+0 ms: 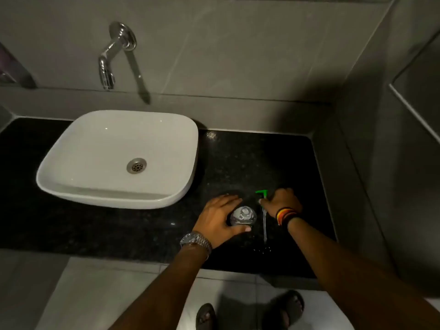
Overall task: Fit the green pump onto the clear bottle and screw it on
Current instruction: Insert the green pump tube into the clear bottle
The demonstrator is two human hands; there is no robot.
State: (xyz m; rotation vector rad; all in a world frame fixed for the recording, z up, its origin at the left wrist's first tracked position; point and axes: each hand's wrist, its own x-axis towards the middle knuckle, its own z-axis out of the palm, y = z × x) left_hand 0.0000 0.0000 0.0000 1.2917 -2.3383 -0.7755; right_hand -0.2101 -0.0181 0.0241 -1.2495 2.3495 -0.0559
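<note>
Hands: two, both over the black counter point(133, 234) at about 5 o'clock from the basin.
Left hand: left hand point(220, 220) is wrapped around the clear bottle point(243, 216), fingers on its far side, thumb on its near side; a metal wristwatch point(195, 241) sits on that wrist.
Right hand: right hand point(282, 202) is closed on the green pump point(262, 194), holding it at its collar; striped wristbands point(285, 214) in black, orange and yellow circle that wrist.
Clear bottle: one, upright on the counter, seen from above, mouth uncovered.
Green pump: one, just beside the bottle at its 2 o'clock, not on the neck; green head points to 10 o'clock, and the pale dip tube point(264, 226) runs down toward 6 o'clock.
Basin: one white countertop basin point(71, 163) with one metal drain point(136, 165), at 10 o'clock from the hands.
Tap: one chrome wall tap point(112, 55) at 12 o'clock above the basin.
Sandals: two dark sandals point(294, 306), on the pale floor at 6 o'clock.
Writing: none can be read on bottle, pump or watch.
</note>
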